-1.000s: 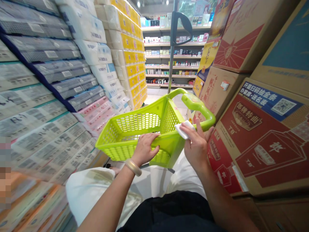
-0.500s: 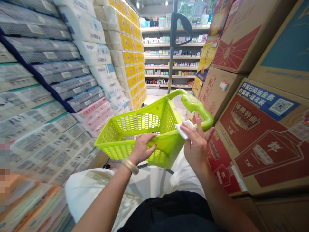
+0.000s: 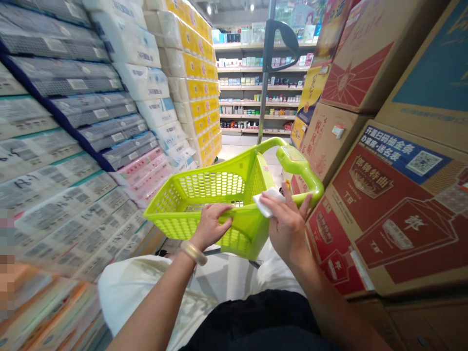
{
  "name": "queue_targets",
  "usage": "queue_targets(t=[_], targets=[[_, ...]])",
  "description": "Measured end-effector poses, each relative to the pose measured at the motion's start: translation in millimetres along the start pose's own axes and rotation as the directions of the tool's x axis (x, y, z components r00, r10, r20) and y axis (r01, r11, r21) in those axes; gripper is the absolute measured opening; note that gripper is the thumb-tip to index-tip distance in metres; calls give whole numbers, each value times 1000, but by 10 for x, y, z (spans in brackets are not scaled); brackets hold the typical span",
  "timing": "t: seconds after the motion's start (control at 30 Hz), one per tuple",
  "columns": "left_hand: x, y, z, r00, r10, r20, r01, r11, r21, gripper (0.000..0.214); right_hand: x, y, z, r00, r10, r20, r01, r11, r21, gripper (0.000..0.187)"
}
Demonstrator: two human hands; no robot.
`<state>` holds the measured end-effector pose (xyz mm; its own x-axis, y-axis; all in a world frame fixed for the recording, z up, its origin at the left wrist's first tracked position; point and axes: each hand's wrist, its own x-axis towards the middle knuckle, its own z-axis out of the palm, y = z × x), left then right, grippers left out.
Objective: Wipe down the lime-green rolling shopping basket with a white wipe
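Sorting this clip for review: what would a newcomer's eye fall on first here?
The lime-green basket stands out at the centre of the aisle. The left hand grips its near rim, and the right hand presses a white cloth against the rim by the handle. Wrapped tissue packs are stacked high on the left, and red-printed cardboard boxes are piled on the right.

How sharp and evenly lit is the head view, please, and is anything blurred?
Head view: basket, cloth, left hand and right hand sharp; paper packs at left smeared toward the edge; boxes at right lean from lens bending; ceiling lamps give even light; pixelated patch at far left.
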<state>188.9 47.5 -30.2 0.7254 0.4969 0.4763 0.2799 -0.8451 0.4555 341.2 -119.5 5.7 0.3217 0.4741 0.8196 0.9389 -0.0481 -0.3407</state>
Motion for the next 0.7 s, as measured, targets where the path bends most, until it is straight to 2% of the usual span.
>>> queue_targets(t=[0.13,0.33,0.5,0.6,0.7], targets=[[5,-11,-8,1000,-6,-3,6,1000,-12,27,2,-88,1,995,-16,93,14,1000,23,44],[18,-44,-10,999,-34,-16,34,999,-36,24,77,48,-161,1000,27,-12,-28,999,-44,41],[29,-62,-18,998,-61,-34,59,996,-62,22,30,-64,-98,994,-54,97,53,999,13,41],[32,-82,-39,996,-77,-40,73,994,-85,26,46,28,-197,998,-48,39,48,999,2,43],[35,-100,-65,995,-94,-42,89,990,-113,30,89,180,-344,996,29,-89,-32,999,-29,44]])
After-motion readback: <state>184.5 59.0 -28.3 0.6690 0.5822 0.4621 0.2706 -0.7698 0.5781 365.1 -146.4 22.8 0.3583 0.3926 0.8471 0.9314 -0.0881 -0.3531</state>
